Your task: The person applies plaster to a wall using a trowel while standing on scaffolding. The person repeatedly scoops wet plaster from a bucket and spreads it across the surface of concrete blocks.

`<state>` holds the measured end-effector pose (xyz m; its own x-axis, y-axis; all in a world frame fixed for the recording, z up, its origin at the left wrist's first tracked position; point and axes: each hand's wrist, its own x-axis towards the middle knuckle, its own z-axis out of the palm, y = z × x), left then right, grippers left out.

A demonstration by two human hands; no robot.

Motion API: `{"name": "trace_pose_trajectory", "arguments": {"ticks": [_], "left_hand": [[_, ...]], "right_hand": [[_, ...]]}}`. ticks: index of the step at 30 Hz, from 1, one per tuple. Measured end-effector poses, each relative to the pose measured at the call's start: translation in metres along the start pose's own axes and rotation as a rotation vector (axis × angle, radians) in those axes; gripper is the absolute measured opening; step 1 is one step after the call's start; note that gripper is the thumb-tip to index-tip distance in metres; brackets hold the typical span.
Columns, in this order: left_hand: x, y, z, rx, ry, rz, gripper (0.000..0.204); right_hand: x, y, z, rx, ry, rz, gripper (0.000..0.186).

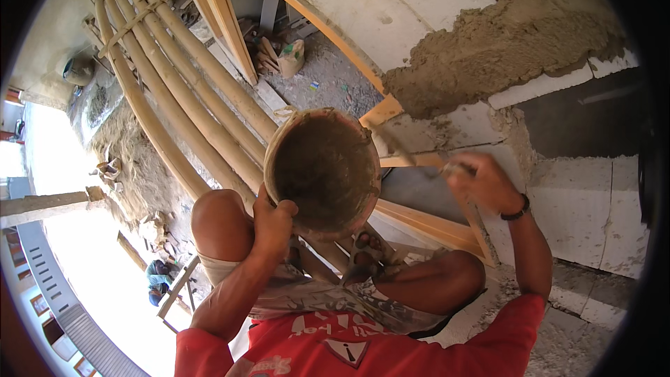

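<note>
Bucket (pixel 278 141): round, mortar-smeared inside, mid-scene between the person's knees, mouth toward the camera. Left hand (pixel 273 223) grips its near-left rim, thumb at the edge. Right hand (pixel 483 183), right of the bucket, is closed around a hand tool (pixel 399 144), motion-blurred. Bamboo poles (pixel 148 120) extend far left; rough mortar (pixel 502 45) coats pale blockwork (pixel 572 195), far right.
</note>
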<state>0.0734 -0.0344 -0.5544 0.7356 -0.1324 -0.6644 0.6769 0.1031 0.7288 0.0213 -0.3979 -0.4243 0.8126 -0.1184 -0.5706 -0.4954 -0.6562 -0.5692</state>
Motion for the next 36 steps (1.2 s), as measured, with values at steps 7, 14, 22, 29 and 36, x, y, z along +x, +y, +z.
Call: {"name": "trace_pose_trajectory", "arguments": {"ticks": [7,14,22,29,36], "left_hand": [[0.001,-0.008,-0.001,-0.025,-0.038,0.022,0.056],[0.004,-0.014,0.013,0.009,-0.064,0.009,0.053],[-0.006,0.001,0.018,0.096,-0.041,-0.002,0.056],[-0.001,-0.003,0.012,0.049,-0.064,0.030,0.057],[0.003,-0.008,0.013,0.035,-0.117,0.016,0.056]], "right_hand": [[-0.082,-0.036,-0.048,-0.202,0.681,-0.245,0.034],[-0.001,0.010,0.031,-0.311,0.309,-0.294,0.035],[0.080,0.040,0.048,-0.462,0.358,-0.141,0.040],[0.030,-0.010,0.016,-0.388,0.437,-0.156,0.041],[-0.017,-0.042,-0.019,-0.432,0.510,-0.184,0.037]]}}
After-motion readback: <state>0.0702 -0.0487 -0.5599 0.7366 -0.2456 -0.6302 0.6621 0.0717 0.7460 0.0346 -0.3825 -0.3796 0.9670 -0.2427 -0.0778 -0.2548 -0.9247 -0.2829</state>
